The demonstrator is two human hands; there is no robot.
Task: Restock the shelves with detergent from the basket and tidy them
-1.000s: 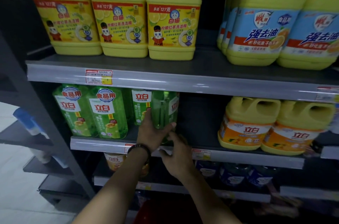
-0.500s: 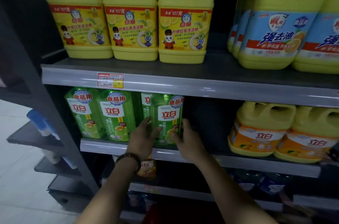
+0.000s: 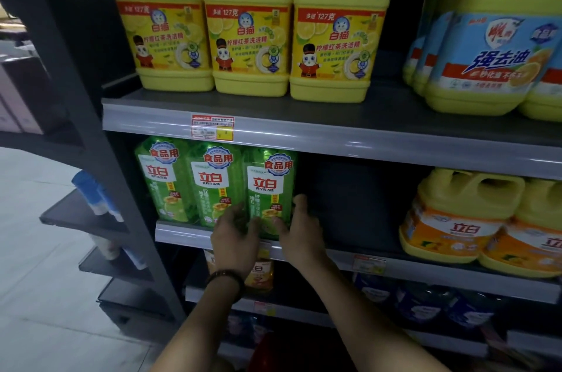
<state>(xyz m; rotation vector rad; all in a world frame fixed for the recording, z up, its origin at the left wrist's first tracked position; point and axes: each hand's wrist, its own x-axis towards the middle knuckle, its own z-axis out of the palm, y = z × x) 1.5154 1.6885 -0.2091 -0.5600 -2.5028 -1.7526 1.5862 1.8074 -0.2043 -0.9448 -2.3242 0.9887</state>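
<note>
Three green detergent bottles stand in a row at the left of the middle shelf (image 3: 395, 262). Both hands cup the rightmost green bottle (image 3: 269, 189) low down: left hand (image 3: 235, 237) with fingers loosely spread, right hand (image 3: 299, 234) along its right side. Orange jugs (image 3: 456, 219) sit well apart.

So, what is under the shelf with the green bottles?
An orange bottle stands on the lower shelf, partly covered by the left hand; dark blue packs sit further right. Anything deeper is too dark.
</note>
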